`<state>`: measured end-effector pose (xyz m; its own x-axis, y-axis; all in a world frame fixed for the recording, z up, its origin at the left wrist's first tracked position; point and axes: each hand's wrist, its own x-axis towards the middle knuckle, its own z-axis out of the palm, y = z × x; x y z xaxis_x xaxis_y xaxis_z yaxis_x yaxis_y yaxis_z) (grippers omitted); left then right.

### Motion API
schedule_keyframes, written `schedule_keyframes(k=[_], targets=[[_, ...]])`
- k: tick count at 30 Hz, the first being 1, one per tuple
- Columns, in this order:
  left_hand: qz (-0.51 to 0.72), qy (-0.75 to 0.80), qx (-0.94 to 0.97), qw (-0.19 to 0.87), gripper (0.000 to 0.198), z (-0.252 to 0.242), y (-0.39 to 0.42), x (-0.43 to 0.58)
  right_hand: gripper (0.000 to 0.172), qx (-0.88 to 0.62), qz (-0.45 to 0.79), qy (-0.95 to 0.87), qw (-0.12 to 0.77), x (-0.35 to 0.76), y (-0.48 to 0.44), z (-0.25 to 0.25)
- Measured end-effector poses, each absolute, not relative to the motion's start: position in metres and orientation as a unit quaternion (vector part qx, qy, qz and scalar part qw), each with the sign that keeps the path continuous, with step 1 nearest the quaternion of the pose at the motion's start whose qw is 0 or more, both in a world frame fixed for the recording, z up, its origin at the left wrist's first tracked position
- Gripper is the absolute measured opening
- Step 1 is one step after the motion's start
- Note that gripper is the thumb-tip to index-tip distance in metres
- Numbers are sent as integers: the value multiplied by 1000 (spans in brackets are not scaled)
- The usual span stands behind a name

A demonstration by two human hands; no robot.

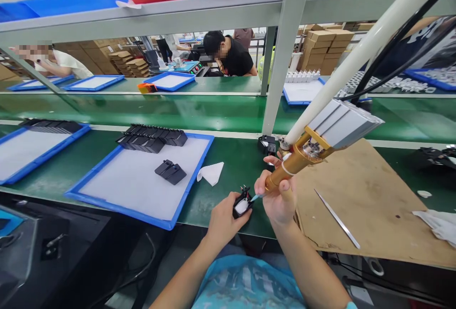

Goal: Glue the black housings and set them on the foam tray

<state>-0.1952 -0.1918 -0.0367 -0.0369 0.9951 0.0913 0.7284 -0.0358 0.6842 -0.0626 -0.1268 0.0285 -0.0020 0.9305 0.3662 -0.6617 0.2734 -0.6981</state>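
Observation:
Between the fingers of my left hand (223,221) is a small black plastic housing (242,204), with a white part in its opening and short dark wires at its top. My right hand (280,200) is wrapped around a gold dispensing gun (288,169) with a grey finned block at its upper end. The gun's light blue nozzle (255,198) points at the housing and reaches its right edge; whether it touches the inside cannot be made out. Behind my right hand stand other black parts (267,145). A white paper piece (211,173) lies left of my hands.
Left, a blue-rimmed tray (174,219) bears rows of black housings (151,137) and a separate one (170,172). Right, tweezers (337,218) lie on a cardboard sheet (384,195). A white pole (342,76) slants overhead beside a shelf post (281,57). A co-worker (231,55) sits opposite.

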Motion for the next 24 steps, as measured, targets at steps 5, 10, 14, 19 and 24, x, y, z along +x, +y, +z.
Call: schedule_keyframes(k=[5, 10, 14, 19, 24], targets=[[315, 654, 643, 242, 28, -27, -193, -194, 31, -159, 586, -404, 684, -62, -126, 27], [323, 648, 645, 246, 26, -24, -195, -194, 28, -150, 590, -398, 686, -62, -127, 27], [327, 648, 640, 252, 26, -24, -196, -194, 36, -143, 600, -395, 681, -63, -128, 29], [313, 663, 628, 259, 28, -27, -195, -194, 35, -123, 616, -385, 676, -64, -129, 31], [309, 669, 628, 250, 29, -33, -190, -190, 34, -115, 625, -385, 670, -71, -131, 33]])
